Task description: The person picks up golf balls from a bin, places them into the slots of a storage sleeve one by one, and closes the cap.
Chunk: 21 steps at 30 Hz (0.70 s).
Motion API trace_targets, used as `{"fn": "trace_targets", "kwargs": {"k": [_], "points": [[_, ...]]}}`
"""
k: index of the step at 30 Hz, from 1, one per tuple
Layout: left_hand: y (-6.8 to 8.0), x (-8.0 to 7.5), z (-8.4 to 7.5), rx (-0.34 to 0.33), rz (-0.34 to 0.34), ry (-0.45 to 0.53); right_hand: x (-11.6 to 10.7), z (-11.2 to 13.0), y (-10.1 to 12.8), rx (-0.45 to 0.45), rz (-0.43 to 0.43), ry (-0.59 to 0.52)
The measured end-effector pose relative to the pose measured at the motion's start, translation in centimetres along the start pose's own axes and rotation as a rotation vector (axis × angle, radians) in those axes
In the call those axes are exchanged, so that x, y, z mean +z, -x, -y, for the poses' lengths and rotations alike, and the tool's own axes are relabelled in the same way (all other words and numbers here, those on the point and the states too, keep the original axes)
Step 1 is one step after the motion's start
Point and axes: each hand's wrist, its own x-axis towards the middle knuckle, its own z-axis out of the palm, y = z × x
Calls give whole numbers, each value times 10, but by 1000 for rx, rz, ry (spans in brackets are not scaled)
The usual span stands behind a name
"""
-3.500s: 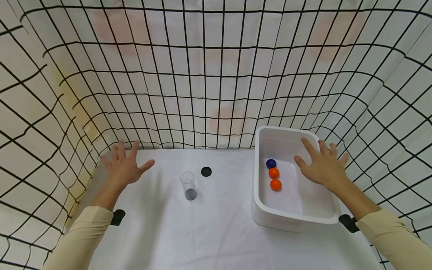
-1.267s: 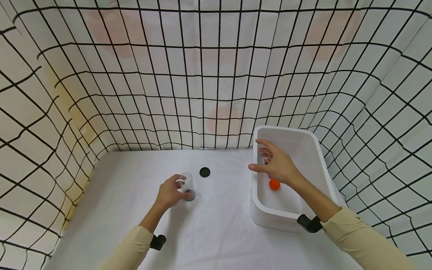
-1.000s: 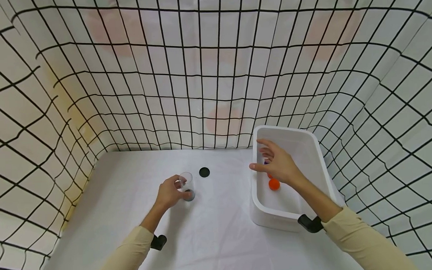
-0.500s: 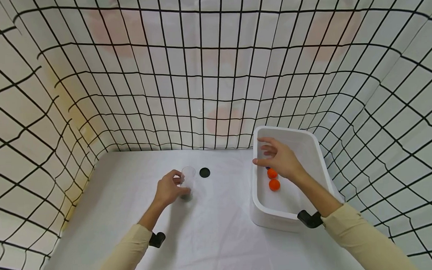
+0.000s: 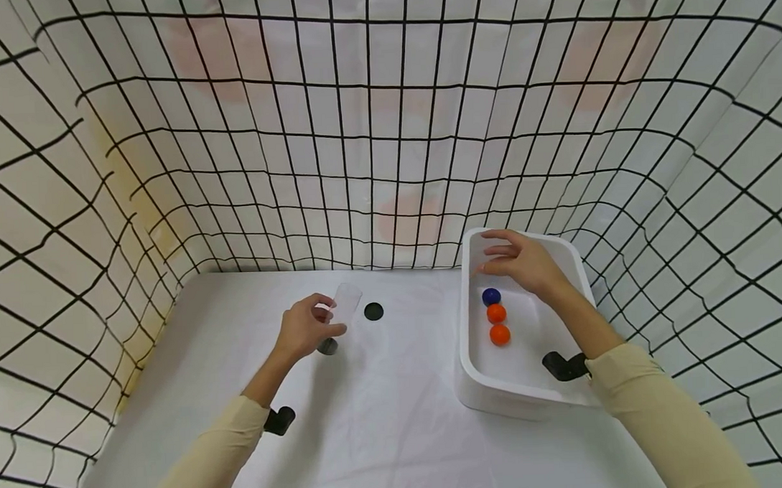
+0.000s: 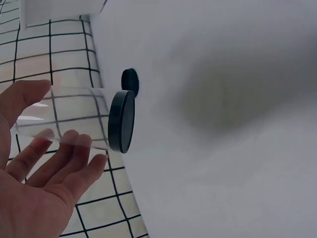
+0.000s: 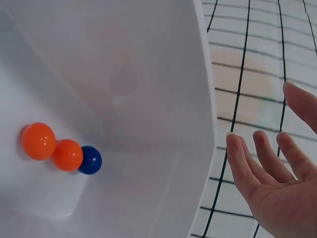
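In the head view, my left hand (image 5: 306, 326) grips a clear cylinder (image 5: 346, 301) between thumb and fingers. The cylinder leans, its open-looking top away from me and its black base (image 5: 328, 346) towards me. The left wrist view shows the left hand (image 6: 44, 163) around the see-through wall, with the black base (image 6: 122, 121) beyond the fingertips. A black round disc (image 5: 373, 311) lies on the table to the right of the cylinder. My right hand (image 5: 527, 264) hovers over the far part of a white bin (image 5: 466, 327), fingers relaxed, holding nothing.
Two orange balls (image 5: 499, 334) and a blue ball (image 5: 491, 296) lie in a row on the bin's floor, near its left wall. Black wire mesh (image 5: 388, 165) stands behind the table and along both sides. White cloth (image 5: 397, 416) covers the tabletop.
My left hand has come to the cylinder, taken hold and raised and tilted it from its upright stand. The right hand moved left over the bin, then away from me, uncovering the balls.
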Motion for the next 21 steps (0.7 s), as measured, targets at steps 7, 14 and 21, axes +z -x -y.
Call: {"fn": "trace_targets", "kwargs": {"k": [7, 14, 21], "points": [[-1, -8, -9, 34, 39, -31, -11, -16, -13, 61, 3, 5], [-1, -11, -15, 47, 53, -16, -16, -34, -24, 81, 61, 33], [0, -12, -16, 38, 53, 15, -11, -64, -36, 114, 99, 73]]}}
